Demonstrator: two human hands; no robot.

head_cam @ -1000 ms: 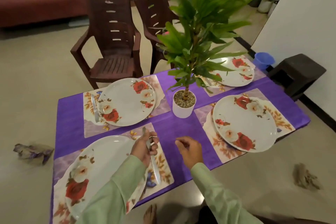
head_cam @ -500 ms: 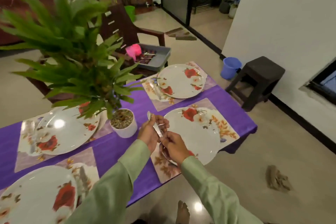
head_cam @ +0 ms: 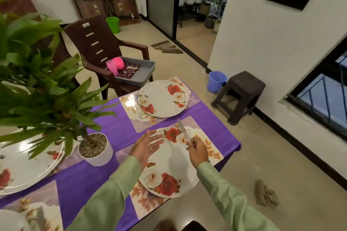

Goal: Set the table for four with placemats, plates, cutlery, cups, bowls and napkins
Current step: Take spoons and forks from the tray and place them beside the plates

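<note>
- Right hand (head_cam: 197, 151): fingers curled round the handle of a table knife (head_cam: 182, 131). Blade points up and away from us, over the far right part of the near plate (head_cam: 169, 159).
- Left hand (head_cam: 145, 146): flat, fingers straight and spread, holding nothing. It hovers over the left rim of the same plate (we can't tell if it touches).
- The knife is in the air, not yet on the table.
- The near plate sits on its placemat (head_cam: 211, 147). A bare strip of mat shows to the right of the plate, just beside the knife hand.
- We read the step as cutlery: a knife going down at this setting. Mats and plates look done for the settings in view.
- Next move, our call: turn the blade roughly parallel to the plate edge, lower it onto that bare right strip, then let go. Keep it off the rim so it doesn't slide or rock.
- The far plate (head_cam: 161, 99) on its own mat has no cutlery beside it that we can see.
- Behind it, a grey tray (head_cam: 145, 76) rests on the brown chair (head_cam: 97, 43), with pink cups (head_cam: 116, 64) and what looks like more cutlery inside.
- No cups, bowls or napkins on the purple tablecloth (head_cam: 112, 129) in this view, so we judge plenty is left.
- The potted plant (head_cam: 97, 154) stands mid-table, left of the working hands, clear of the drop spot.
</note>
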